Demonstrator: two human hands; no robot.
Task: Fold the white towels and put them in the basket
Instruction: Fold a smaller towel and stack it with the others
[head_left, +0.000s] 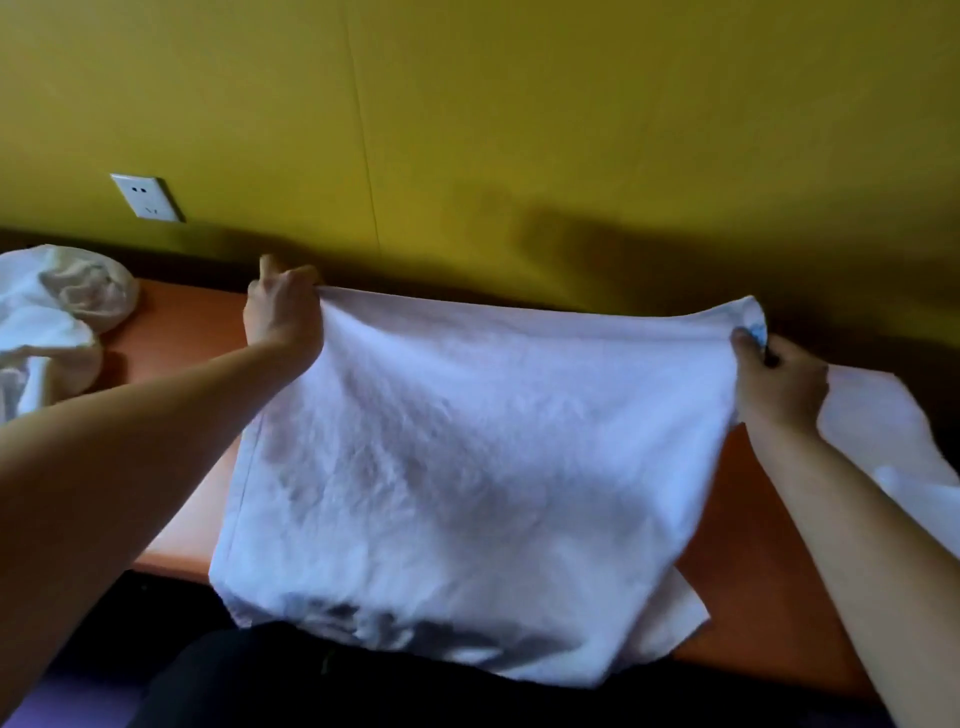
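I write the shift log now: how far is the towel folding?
Done: nothing clearly folded, and no basket shows. In hand: left hand and right hand pinch the far corners of one towel spread over the table. Left: this fold, the crumpled pile, another cloth.

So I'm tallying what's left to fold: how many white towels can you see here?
3, possibly more. One towel stretched between the left hand and right hand; one at the table's right end; a crumpled heap at far left that may hide others.
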